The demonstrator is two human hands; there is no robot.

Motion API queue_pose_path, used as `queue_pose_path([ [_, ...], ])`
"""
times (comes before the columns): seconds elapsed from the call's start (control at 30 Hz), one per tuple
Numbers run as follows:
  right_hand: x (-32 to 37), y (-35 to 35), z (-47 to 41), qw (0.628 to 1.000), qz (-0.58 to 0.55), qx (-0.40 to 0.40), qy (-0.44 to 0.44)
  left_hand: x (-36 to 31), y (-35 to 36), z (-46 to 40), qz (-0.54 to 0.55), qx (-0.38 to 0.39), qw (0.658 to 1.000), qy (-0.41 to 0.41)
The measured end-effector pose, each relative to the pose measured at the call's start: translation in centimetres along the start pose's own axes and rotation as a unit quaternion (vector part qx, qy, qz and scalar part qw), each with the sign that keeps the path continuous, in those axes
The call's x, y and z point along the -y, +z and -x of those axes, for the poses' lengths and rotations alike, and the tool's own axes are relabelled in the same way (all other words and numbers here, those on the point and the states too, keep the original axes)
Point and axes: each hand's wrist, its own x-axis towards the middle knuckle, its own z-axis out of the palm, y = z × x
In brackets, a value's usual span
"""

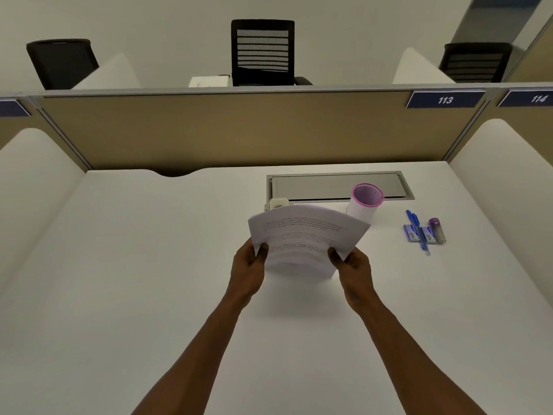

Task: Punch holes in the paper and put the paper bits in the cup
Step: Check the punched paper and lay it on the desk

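A: Item: printed paper, thin sheaf. Where is it sitting?

B: Raised over the white desk, bowing upward. The left hand is pinching its near-left edge, the right hand its near-right edge; thumbs on top, both closed on it.

A: Handling?

B: Likely light, floppy and easily creased, so it is wanting support at both side edges, as now.

A: Cup?

B: The pink-rimmed paper cup is standing just beyond the far-right corner of the sheaf. A small pale device, possibly the hole punch, is peeking over the top edge; too hidden to confirm.
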Motion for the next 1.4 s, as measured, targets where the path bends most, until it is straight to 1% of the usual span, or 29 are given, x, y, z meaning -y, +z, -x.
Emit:
queue_pose_path([
  [0.17,0.4,-0.2,-0.1,0.999,0.011,-0.004,-0.039,-0.1,0.1,0.1,-0.005,-0.025,1.000,0.018],
  [0.3,0.1,0.1,-0.2,1.000,0.023,-0.018,-0.012,0.3,0.3,0.0,-0.006,-0.020,1.000,-0.004],
  [0.43,0.5,0.1,-0.4,0.999,0.025,-0.016,-0.027,-0.1,0.2,0.0,-0.007,-0.024,1.000,0.004],
  [0.53,0.4,0.2,-0.3,0.999,0.037,-0.027,-0.017,0.1,0.3,0.1,-0.010,-0.020,1.000,-0.012],
  [0.67,0.8,0.1,-0.2,0.998,0.036,-0.025,-0.041,0.2,0.0,0.0,-0.014,-0.031,0.999,0.002],
  [0.83,0.2,0.1,0.2,0.999,0.037,-0.024,-0.019,0.3,0.1,0.3,-0.022,-0.009,1.000,-0.010],
  [1.07,0.5,0.2,0.3,0.998,0.045,-0.025,-0.028,0.2,-0.1,0.2,-0.027,-0.014,1.000,0.008],
  [1.23,2.2,0.5,-0.3,0.996,0.054,-0.039,-0.052,0.0,-0.6,-0.5,-0.027,-0.029,0.999,0.025],
  [1.4,4.4,1.3,-0.6,0.995,0.045,0.001,-0.092,-2.2,-1.5,-0.7,-0.011,-0.010,0.997,0.073],
])
